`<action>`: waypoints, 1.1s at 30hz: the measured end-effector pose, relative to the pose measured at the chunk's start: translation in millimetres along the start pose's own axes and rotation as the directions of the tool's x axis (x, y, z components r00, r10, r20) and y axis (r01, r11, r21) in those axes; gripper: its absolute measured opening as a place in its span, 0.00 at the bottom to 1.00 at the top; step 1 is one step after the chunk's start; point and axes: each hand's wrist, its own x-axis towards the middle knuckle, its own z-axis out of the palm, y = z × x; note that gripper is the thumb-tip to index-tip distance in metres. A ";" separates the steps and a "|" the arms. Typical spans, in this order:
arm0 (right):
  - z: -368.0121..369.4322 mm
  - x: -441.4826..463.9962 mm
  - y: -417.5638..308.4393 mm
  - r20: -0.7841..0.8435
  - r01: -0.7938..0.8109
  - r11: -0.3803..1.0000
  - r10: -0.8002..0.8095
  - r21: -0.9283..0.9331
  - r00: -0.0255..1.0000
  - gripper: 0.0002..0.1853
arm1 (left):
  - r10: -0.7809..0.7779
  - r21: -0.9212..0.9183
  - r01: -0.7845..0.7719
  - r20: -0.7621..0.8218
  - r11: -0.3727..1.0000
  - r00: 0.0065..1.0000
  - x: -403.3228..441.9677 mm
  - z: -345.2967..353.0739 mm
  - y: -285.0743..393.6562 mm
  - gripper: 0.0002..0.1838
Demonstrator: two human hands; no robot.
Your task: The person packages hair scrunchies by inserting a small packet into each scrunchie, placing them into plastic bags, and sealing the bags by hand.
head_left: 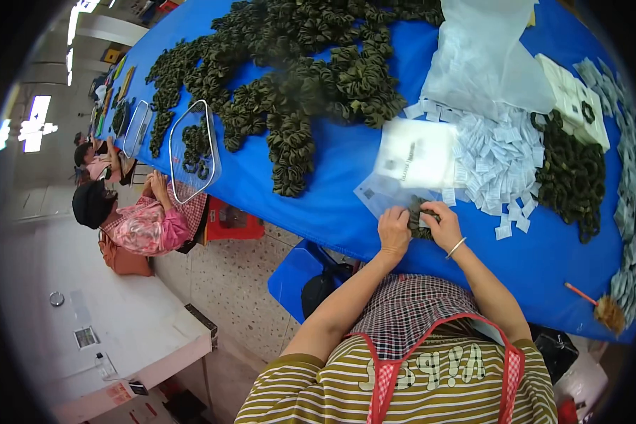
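A worker's left hand (pixel 394 230) and right hand (pixel 442 222) pinch a dark scrunchie (pixel 415 210) near the desk's (pixel 498 272) edge, apparently steadying it from both sides, with pale slips (pixel 498 152) heaped within easy reach.

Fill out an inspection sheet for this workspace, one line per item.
Surface: blue tablecloth, heavily loaded.
Job's things: dark green scrunchie being handled; pile of small packets and stack of plastic bags beyond it.
Clutter: small brush near the right edge.
Hands: left hand and right hand both hold the scrunchie.
Cables: cannot tell; details on the white counter are too small.
Surroundings: person in pink sleeves at the table, left.
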 end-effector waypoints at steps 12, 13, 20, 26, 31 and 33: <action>-8.2 -6.3 -5.0 0.123 0.206 0.975 -0.195 -0.084 0.973 0.12 | -0.294 -0.110 0.322 0.216 0.940 0.931 17.3 8.1 -16.0 0.07; -3.9 -4.9 5.3 0.098 0.175 0.971 -0.161 -0.162 0.982 0.16 | -0.340 -0.079 0.373 0.269 0.925 0.901 19.9 9.5 -21.5 0.08; -4.2 5.5 -44.6 0.125 -0.163 0.834 0.266 -0.527 0.956 0.28 | -0.219 -0.250 0.403 0.539 0.880 0.813 51.0 -19.6 -6.5 0.09; -4.9 8.6 -15.1 -0.221 -0.293 0.954 0.274 -0.060 0.936 0.20 | 0.188 -0.041 -0.186 0.047 0.982 0.981 51.9 -49.9 17.1 0.18; 0.4 14.8 7.3 -0.210 -0.515 0.742 0.637 0.429 0.742 0.21 | -0.254 -0.333 0.378 0.361 0.864 0.898 12.7 -35.6 34.5 0.34; 5.2 19.6 0.3 -0.234 -0.533 0.715 0.672 0.453 0.702 0.21 | -0.353 -0.346 0.522 0.447 0.779 0.822 11.5 -28.9 40.7 0.33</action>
